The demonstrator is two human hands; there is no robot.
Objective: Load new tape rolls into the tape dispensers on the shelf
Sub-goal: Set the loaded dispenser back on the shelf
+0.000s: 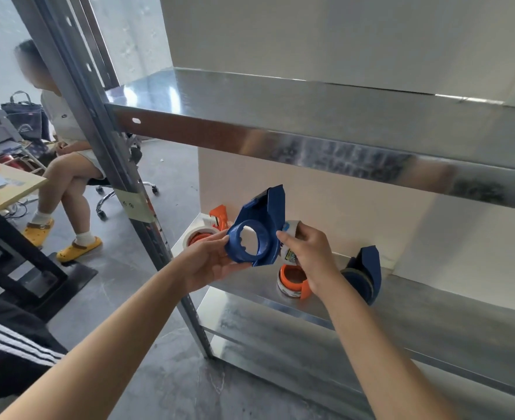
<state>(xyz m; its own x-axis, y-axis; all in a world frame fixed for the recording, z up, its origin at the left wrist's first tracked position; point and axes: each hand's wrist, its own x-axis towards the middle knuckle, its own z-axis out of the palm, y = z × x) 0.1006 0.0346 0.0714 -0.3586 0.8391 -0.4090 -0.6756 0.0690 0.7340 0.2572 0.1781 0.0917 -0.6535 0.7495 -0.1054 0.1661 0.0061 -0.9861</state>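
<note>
An empty blue tape dispenser (260,230) is held up in front of the metal shelf (431,301), its round core facing me. My left hand (210,262) grips its lower left rim. My right hand (310,253) holds a white tape roll (291,237) with a printed label just behind the dispenser's right side. On the shelf below stand an orange dispenser with tape (294,280), a second orange dispenser with a white roll (210,228) at the back left, and another dark blue dispenser (366,274) to the right.
A steel upright (120,177) of the rack runs diagonally at the left. An upper shelf (341,122) hangs above the hands. A person sits on a wheeled chair (68,165) at the left beside a wooden desk (4,189).
</note>
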